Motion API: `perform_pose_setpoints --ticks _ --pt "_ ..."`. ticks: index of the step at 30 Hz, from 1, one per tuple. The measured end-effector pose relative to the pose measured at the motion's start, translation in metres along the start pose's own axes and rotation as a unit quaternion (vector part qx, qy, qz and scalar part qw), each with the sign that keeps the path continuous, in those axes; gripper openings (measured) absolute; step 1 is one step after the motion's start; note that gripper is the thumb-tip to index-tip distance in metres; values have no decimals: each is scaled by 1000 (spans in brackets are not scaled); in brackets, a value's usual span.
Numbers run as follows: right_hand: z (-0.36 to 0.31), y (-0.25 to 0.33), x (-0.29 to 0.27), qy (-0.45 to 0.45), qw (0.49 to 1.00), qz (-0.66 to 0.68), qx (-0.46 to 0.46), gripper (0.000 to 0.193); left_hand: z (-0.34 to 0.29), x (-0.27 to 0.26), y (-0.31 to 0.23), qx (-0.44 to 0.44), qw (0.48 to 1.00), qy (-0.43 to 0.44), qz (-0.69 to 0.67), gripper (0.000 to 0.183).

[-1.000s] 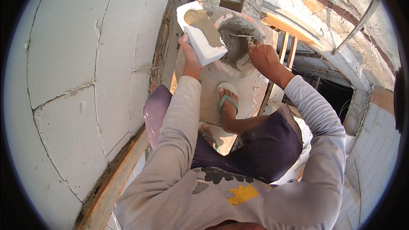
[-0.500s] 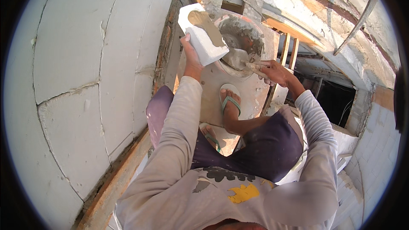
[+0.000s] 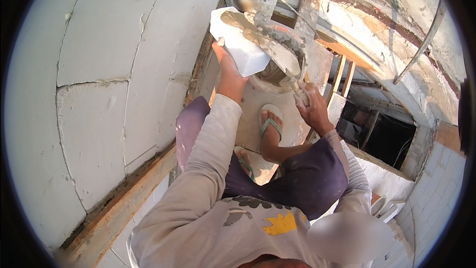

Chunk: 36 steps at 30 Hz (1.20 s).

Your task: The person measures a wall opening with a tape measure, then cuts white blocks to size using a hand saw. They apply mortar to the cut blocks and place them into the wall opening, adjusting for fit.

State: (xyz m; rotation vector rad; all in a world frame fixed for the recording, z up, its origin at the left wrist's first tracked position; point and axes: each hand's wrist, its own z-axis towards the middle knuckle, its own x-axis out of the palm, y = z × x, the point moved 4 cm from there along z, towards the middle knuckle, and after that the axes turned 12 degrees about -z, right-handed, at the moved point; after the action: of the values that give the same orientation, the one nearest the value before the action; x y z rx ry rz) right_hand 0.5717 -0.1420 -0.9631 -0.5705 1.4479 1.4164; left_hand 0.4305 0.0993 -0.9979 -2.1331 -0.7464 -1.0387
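Observation:
My left hand grips a white lightweight block from its near side and holds it tilted up beside the bucket. Grey mortar lies along the block's upper face. In my right hand is the handle of a trowel. Its mortar-smeared blade reaches over the bucket toward the block's mortared face; whether the blade's far end touches it is hard to tell. Below the blade stands a round bucket, its inside coated with wet mortar.
A wall of large grey-white blocks rises on my left, with a wooden beam along its foot. My sandalled feet stand on a board before the bucket. To the right is a dark opening beside wooden slats.
The trowel has come up out of the bucket and swung toward the block. My right hand has moved down and nearer to me. More mortar now sits on the block's upper face.

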Motion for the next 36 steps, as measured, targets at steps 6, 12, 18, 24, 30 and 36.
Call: perform_pose_setpoints --ticks 6,12,18,24,30,36 --pt "-34 -28 -50 63 993 89 40 51 6 -8 -16 -11 998 53 -13 66" --pt "16 -10 -61 111 993 12 -25 52 2 2 -10 -57 996 66 -11 62" --pt "-28 -24 -59 136 990 33 23 53 5 -1 -21 -2 999 -25 30 68" --pt "47 -48 -7 232 952 -198 0 49 9 -27 -19 24 998 -36 54 74" --pt "76 -50 85 232 918 -297 -122 31 28 -43 -1 2 994 -66 91 74" --pt "96 -11 12 279 863 -351 -234 25 38 -56 10 11 998 -37 49 77"
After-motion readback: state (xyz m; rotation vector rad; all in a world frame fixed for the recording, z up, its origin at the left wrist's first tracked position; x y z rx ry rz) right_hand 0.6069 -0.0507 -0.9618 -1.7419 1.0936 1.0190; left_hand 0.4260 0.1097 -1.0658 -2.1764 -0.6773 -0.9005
